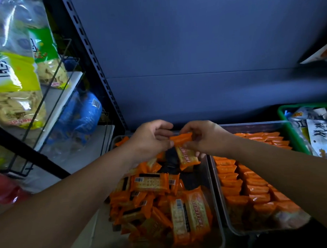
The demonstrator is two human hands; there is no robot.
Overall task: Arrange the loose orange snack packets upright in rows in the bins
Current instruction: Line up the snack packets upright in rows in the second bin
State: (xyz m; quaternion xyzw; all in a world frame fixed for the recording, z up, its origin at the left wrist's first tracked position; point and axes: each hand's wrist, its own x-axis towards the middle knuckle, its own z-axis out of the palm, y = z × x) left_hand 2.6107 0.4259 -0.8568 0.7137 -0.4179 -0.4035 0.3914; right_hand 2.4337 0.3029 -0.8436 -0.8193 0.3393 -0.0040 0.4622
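Head view: left hand (pixel 152 141) and right hand (pixel 204 139) meet over the far end of the left bin (pixel 102 239), fingers of both curled and pinching opposite ends of a held packet (pixel 181 138). A 2nd packet (pixel 186 157) hangs face-out beneath, at the right fingertips. Loose packets (pixel 157 204) lie jumbled below; the right bin (pixel 252 126) already carries upright rows (pixel 253 187). To do the step well, square the 2 packets edge to edge, turn them onto their long edges, and seat them against the far wall as a firm backstop for later rows.
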